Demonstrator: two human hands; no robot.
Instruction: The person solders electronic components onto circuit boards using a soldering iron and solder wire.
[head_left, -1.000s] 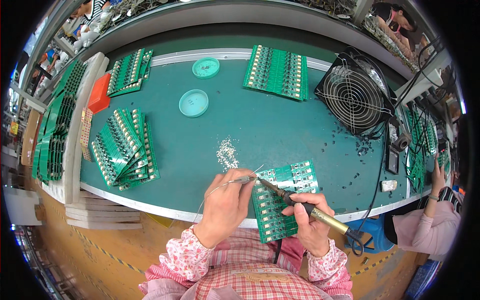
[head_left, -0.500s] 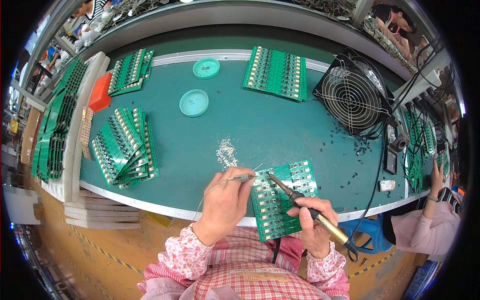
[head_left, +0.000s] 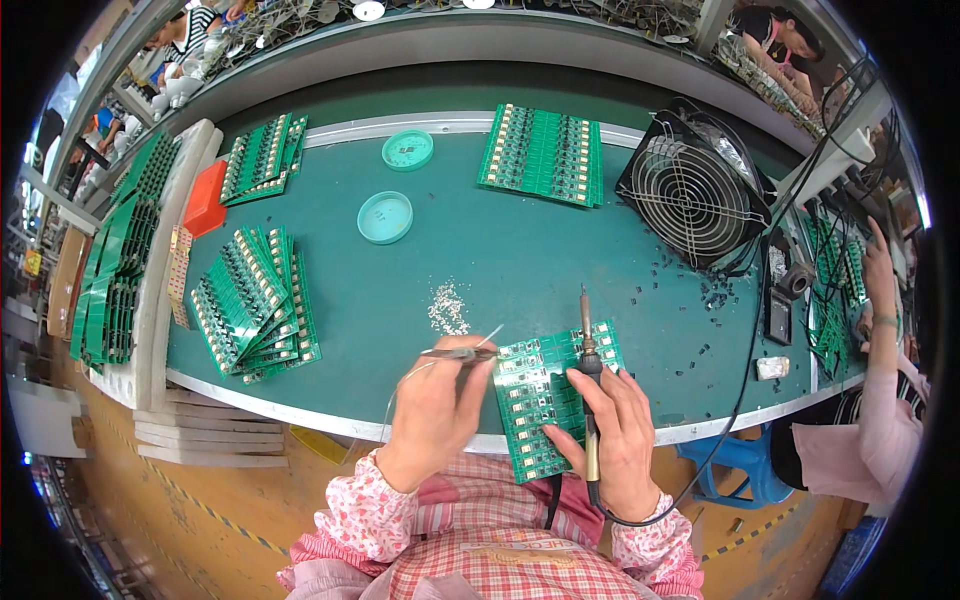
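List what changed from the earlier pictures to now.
The soldering iron swung from slanting left over the circuit board to pointing nearly straight away, its tip past the board's far edge. The right hand, still holding it, shifted left. The co-worker's hand rose. Unchanged: the left hand grips its thin metal tool.

Electronics workshop: circuit boards

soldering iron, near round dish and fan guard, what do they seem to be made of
Soldering iron: tip apparently metal, dull and grey-brown; its black middle looks like matte plastic or rubber; the gold-coloured rear shines like metal.
Near round dish: probably plastic, smooth turquoise, with a thin, evenly coloured rim.
Fan guard: likely metal wire, given the thin rings with a silvery shine; plating unclear.
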